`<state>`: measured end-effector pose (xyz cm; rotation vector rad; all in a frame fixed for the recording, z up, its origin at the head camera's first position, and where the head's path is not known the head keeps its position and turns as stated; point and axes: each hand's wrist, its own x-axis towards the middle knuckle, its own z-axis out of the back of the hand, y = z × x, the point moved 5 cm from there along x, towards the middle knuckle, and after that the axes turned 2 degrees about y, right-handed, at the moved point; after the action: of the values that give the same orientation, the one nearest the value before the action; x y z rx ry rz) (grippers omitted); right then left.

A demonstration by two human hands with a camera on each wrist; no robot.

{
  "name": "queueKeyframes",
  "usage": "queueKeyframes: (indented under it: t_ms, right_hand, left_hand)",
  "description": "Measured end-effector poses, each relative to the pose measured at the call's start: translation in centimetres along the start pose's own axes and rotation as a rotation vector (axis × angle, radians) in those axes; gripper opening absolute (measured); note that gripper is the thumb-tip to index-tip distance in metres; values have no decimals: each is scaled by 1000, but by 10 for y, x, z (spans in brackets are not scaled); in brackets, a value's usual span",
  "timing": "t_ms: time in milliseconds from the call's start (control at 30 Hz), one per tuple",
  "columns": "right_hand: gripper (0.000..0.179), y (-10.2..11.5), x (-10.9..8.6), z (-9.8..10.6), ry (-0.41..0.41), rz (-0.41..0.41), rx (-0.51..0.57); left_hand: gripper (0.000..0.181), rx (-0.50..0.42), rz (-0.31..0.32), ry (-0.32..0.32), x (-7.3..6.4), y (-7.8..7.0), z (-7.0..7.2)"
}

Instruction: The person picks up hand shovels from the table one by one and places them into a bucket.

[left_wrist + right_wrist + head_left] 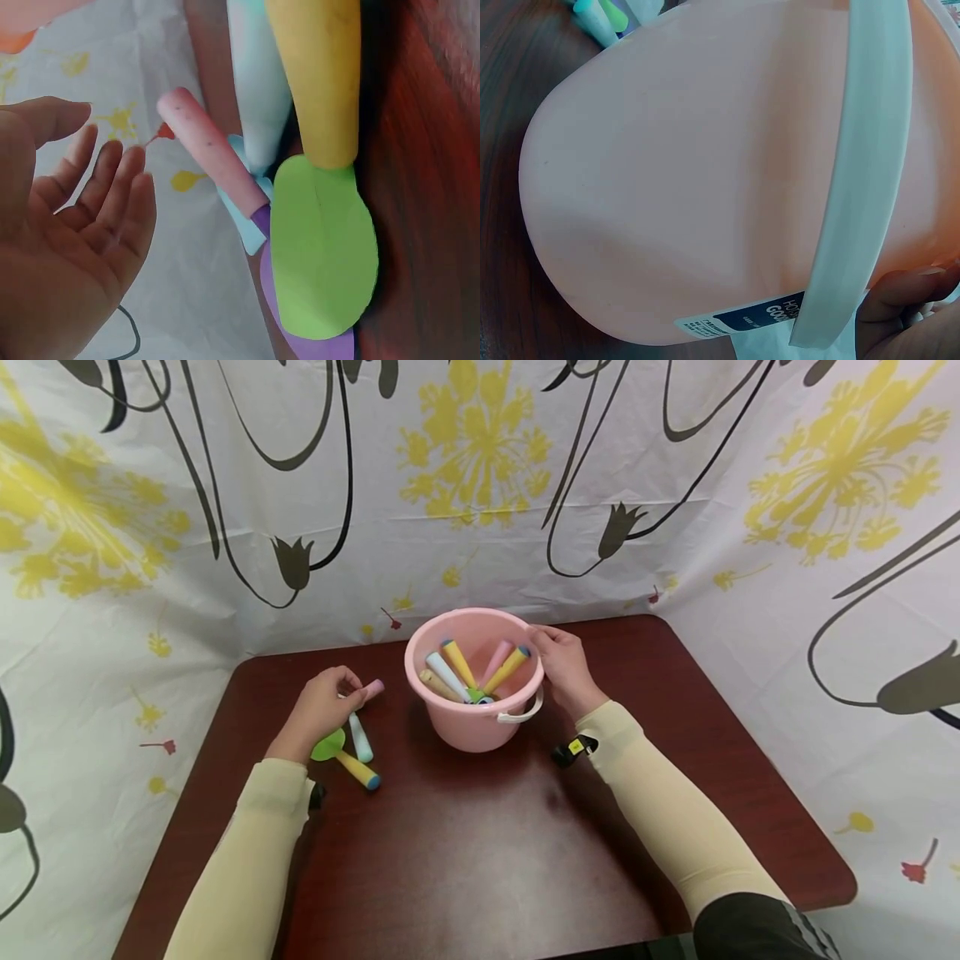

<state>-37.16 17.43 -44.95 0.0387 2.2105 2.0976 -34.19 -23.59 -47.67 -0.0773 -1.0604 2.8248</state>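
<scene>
My right hand grips the right rim of a pink bucket, just behind its white carrying handle. Inside the bucket lean several tools with yellow, pink, pale blue and tan handles; their heads are mostly hidden. Above the left group of tools hovers my left hand, fingers loosely bent, nothing between them. Beside it lie a pink-handled tool with a purple head, a pale-blue-handled tool and a yellow-handled tool whose flat green paddle head covers part of the purple one.
The dark red-brown table has rounded corners. Patterned white cloth hangs close behind it and along both sides. A label is stuck on the bucket's side.
</scene>
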Motion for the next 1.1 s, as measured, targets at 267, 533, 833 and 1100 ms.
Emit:
queueKeyframes:
  t_ms: [267, 533, 833, 1100]
  right_hand:
    - [42, 0, -1, 0, 0, -4, -14]
    - [41, 0, -1, 0, 2, -4, -1]
    - [39, 0, -1, -1, -2, -4, 4]
    - [39, 0, -1, 0, -2, 2, 1]
  left_hand:
    - [58, 49, -21, 40, 19, 3, -4]
    - [49, 86, -52, 89, 34, 2, -15]
    - [41, 86, -4, 140, 41, 6, -24]
    - [39, 117, 10, 163, 42, 14, -27]
